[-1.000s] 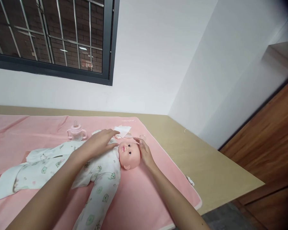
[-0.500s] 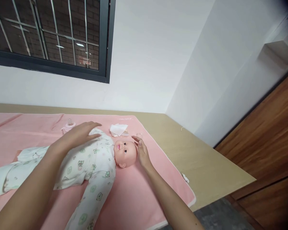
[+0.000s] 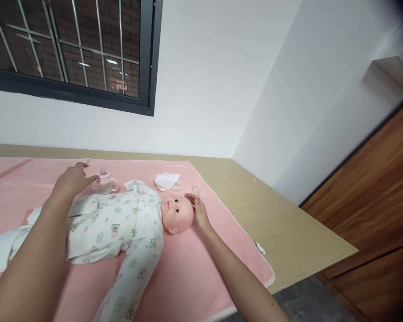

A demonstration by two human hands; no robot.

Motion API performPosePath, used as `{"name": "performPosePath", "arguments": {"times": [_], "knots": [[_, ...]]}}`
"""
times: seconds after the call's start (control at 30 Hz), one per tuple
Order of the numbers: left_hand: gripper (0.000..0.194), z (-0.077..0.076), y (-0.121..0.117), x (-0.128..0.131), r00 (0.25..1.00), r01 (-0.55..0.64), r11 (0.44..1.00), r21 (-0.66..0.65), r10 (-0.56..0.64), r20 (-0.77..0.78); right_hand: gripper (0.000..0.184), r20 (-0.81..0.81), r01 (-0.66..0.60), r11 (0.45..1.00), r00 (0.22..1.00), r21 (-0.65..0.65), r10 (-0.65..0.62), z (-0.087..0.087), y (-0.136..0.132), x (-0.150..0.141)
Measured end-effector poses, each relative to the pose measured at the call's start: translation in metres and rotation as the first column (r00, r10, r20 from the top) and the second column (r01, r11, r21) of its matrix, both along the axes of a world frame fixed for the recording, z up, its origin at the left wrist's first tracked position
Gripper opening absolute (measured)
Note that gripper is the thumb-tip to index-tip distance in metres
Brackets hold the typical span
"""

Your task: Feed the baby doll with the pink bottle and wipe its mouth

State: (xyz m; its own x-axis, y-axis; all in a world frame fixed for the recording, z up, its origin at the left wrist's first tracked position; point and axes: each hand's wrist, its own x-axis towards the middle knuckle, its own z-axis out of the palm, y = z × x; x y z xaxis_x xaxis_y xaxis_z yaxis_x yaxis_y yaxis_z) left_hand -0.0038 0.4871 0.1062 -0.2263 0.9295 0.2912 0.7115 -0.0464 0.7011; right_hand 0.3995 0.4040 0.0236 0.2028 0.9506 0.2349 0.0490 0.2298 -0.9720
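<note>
A baby doll [image 3: 114, 228] in white printed clothes lies on its back on a pink mat [image 3: 184, 273], its head toward the right. My right hand [image 3: 201, 214] rests against the top of the doll's head, fingers stretched and lightly curved around it. Past the doll's body, my left hand [image 3: 72, 181] hovers with its fingers apart and nothing in them. Just right of those fingers stands a clear baby bottle [image 3: 105, 179] with a pink collar and handle. My left forearm hides part of the doll's legs.
Beyond the doll's head lies a pack of white tissues [image 3: 168, 181], with a small clear item [image 3: 196, 190] to its right. A white scrap [image 3: 260, 248] sits at the mat's right edge on the wooden table [image 3: 289, 237]. A barred window [image 3: 87, 49] and white walls stand behind.
My left hand has moved left from above the doll's far arm to beside the bottle, which now shows more fully. My right hand stays at the head.
</note>
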Motion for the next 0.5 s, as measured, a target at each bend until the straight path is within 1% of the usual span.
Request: {"name": "performPosePath", "arguments": {"times": [0.07,0.1,0.17,0.23,0.27,0.3,0.33,0.37,0.4,0.5], "knots": [[0.075,0.011,-0.008,0.014,0.996,-0.049,0.999,0.010,0.050,-0.077,0.078,-0.034,-0.005,0.999,0.999,-0.035,0.004,-0.004,0.003,0.000],[0.074,0.017,-0.013,0.024,0.993,-0.036,0.999,0.019,0.038,-0.113,0.077,-0.044,-0.007,0.999,0.999,-0.048,0.005,-0.006,0.005,0.000],[0.068,0.028,-0.023,0.052,0.985,0.068,0.997,0.027,-0.062,-0.162,0.075,-0.060,-0.017,0.998,0.998,-0.065,0.013,-0.009,0.008,0.000],[0.059,0.035,-0.028,0.089,0.954,0.241,0.970,-0.013,-0.239,-0.182,0.074,-0.081,-0.031,0.996,0.996,-0.079,0.024,-0.012,0.010,0.001],[0.053,0.037,-0.029,0.109,0.921,0.338,0.940,-0.051,-0.341,-0.186,0.074,-0.090,-0.037,0.996,0.995,-0.085,0.030,-0.013,0.011,0.001],[0.048,0.037,-0.028,0.130,0.877,0.431,0.897,-0.096,-0.442,-0.190,0.075,-0.096,-0.040,0.995,0.995,-0.090,0.031,-0.013,0.011,0.001],[0.044,0.037,-0.026,0.150,0.829,0.504,0.852,-0.143,-0.524,-0.196,0.076,-0.096,-0.038,0.995,0.995,-0.094,0.029,-0.014,0.011,0.002],[0.038,0.036,-0.023,0.169,0.786,0.553,0.810,-0.194,-0.584,-0.200,0.077,-0.091,-0.033,0.995,0.996,-0.097,0.024,-0.014,0.011,0.002],[0.035,0.033,-0.018,0.187,0.752,0.579,0.775,-0.254,-0.628,-0.199,0.078,-0.084,-0.026,0.995,0.996,-0.098,0.018,-0.014,0.010,0.002],[0.039,0.024,-0.003,0.227,0.686,0.594,0.670,-0.446,-0.711,-0.154,0.081,-0.067,-0.013,0.996,0.998,-0.091,0.006,-0.013,0.009,0.003]]}}
